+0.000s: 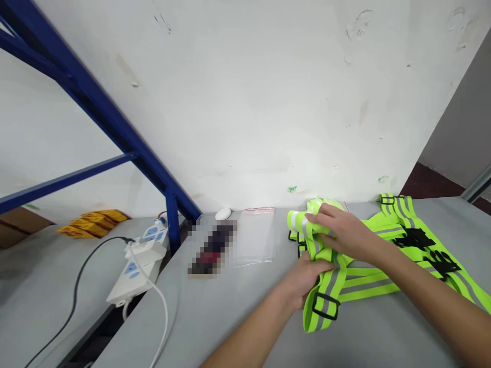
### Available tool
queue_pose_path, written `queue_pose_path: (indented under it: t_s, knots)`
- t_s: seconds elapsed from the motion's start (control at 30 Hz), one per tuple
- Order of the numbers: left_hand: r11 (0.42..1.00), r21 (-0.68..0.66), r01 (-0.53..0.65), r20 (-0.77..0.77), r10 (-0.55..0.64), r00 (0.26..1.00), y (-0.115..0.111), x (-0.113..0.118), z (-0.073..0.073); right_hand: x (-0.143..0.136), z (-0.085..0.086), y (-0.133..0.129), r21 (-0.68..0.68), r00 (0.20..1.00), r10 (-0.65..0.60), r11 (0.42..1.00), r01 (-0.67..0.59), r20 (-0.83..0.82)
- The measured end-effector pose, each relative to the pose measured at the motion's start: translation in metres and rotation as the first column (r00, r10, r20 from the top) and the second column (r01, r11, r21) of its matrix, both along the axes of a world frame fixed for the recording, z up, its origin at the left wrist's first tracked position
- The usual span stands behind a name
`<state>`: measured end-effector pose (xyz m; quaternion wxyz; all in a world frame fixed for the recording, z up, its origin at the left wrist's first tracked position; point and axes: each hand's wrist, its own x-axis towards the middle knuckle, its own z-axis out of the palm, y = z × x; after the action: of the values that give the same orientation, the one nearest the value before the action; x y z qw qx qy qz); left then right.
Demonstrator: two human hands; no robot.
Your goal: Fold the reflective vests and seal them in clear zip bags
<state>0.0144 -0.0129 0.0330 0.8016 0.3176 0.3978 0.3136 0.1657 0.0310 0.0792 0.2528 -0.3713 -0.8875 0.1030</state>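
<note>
A neon yellow-green reflective strap (pixel 333 278) with a grey stripe hangs in loops between my two hands. My left hand (pixel 305 281) is closed around its lower part, thumb on top, just above a black rectangular buckle (pixel 326 305). My right hand (pixel 345 232) is closed on the upper folds of the same strap, above and to the right of my left hand. More reflective straps (pixel 370 289) lie spread to the right, partly under my right forearm, with black buckles and black elastic pieces (pixel 441 263) among them. Whether they join the held strap cannot be made out.
Clear zip bags (pixel 255 235) lie left of my hands, beside a white oval object (pixel 223 213) and a blurred dark item (pixel 213 250). White power strips (pixel 138 266) with cables, yellow packets (pixel 92 223) and a blue metal frame (pixel 126 138) are farther left. A white wall rises behind.
</note>
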Motion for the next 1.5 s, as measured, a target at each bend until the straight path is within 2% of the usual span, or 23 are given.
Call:
queue_pose_path:
  t_s: [0.1,0.2,0.3,0.37,0.43,0.5,0.57,0.67,0.73,0.83,0.93,1.0,1.07,1.17,1.23,1.3,1.37,1.43,1.5]
  knots:
    - [0.999,0.044,-0.006,-0.028,0.007,1.0,0.003,-0.007,-0.004,0.0,-0.004,-0.001,0.004,0.996,-0.021,1.0,0.022,-0.082]
    - [0.996,0.031,0.079,0.035,-0.08,0.996,0.011,-0.019,-0.001,0.006,0.005,0.003,-0.204,0.936,-0.095,0.979,0.025,-0.339]
    - [0.982,0.027,0.185,0.165,-0.187,0.968,0.019,-0.032,0.005,0.012,0.014,0.01,-0.487,0.845,-0.163,0.864,-0.126,-0.509]
    - [0.984,0.023,0.175,0.14,-0.176,0.974,0.023,-0.037,0.006,0.012,0.016,0.015,-0.598,0.802,-0.214,0.774,-0.209,-0.557]
    - [0.993,0.028,0.114,0.074,-0.116,0.99,0.025,-0.04,0.004,0.01,0.017,0.017,-0.657,0.773,-0.273,0.716,-0.234,-0.573]
    - [0.996,0.009,0.09,0.093,-0.091,0.992,0.024,-0.039,0.002,0.006,0.016,0.018,-0.692,0.755,-0.312,0.677,-0.249,-0.577]
    - [0.986,-0.034,0.161,0.242,-0.148,0.959,0.02,-0.035,-0.001,0.002,0.017,0.018,-0.707,0.742,-0.333,0.658,-0.26,-0.583]
    - [0.94,-0.026,0.34,0.484,-0.286,0.827,0.009,-0.023,-0.003,-0.004,0.019,0.015,-0.699,0.743,-0.332,0.671,-0.247,-0.581]
    - [0.925,-0.016,0.379,0.559,-0.306,0.771,0.002,-0.014,-0.006,-0.006,0.02,0.014,-0.7,0.769,-0.309,0.673,-0.239,-0.56]
    - [0.926,-0.084,0.369,0.595,-0.251,0.764,-0.001,-0.006,-0.012,-0.007,0.022,0.012,-0.713,0.796,-0.275,0.652,-0.259,-0.54]
    - [0.914,-0.115,0.389,0.575,-0.258,0.776,0.006,-0.01,-0.014,-0.004,0.025,0.01,-0.704,0.788,-0.252,0.646,-0.295,-0.562]
    - [0.908,-0.089,0.409,0.539,-0.301,0.787,0.013,-0.019,-0.013,-0.001,0.029,0.008,-0.684,0.797,-0.218,0.664,-0.302,-0.564]
    - [0.897,-0.041,0.441,0.472,-0.372,0.8,0.017,-0.028,-0.009,0.001,0.031,0.005,-0.651,0.836,-0.156,0.707,-0.278,-0.526]
    - [0.891,-0.014,0.454,0.368,-0.417,0.831,0.015,-0.033,0.001,0.002,0.028,-0.003,-0.536,0.924,-0.088,0.833,-0.136,-0.371]
    - [0.931,-0.041,0.362,0.308,-0.333,0.891,0.01,-0.028,0.005,-0.001,0.019,-0.011,-0.383,0.968,-0.104,0.924,0.009,-0.227]
    - [0.975,-0.059,0.213,0.213,-0.196,0.957,0.005,-0.02,0.005,-0.007,0.008,-0.018,-0.175,0.989,-0.13,0.978,0.117,-0.067]
    - [0.995,-0.054,0.079,0.131,-0.071,0.989,0.002,-0.013,0.0,-0.015,-0.004,-0.026,0.069,0.985,-0.15,0.987,0.144,0.084]
    - [0.998,-0.07,0.005,0.154,0.006,0.988,0.002,-0.01,-0.007,-0.022,-0.014,-0.032,0.264,0.973,-0.139,0.961,0.087,0.184]
    - [0.994,-0.105,-0.03,0.246,0.055,0.968,0.004,-0.012,-0.013,-0.026,-0.018,-0.038,0.318,0.974,-0.084,0.948,0.013,0.209]
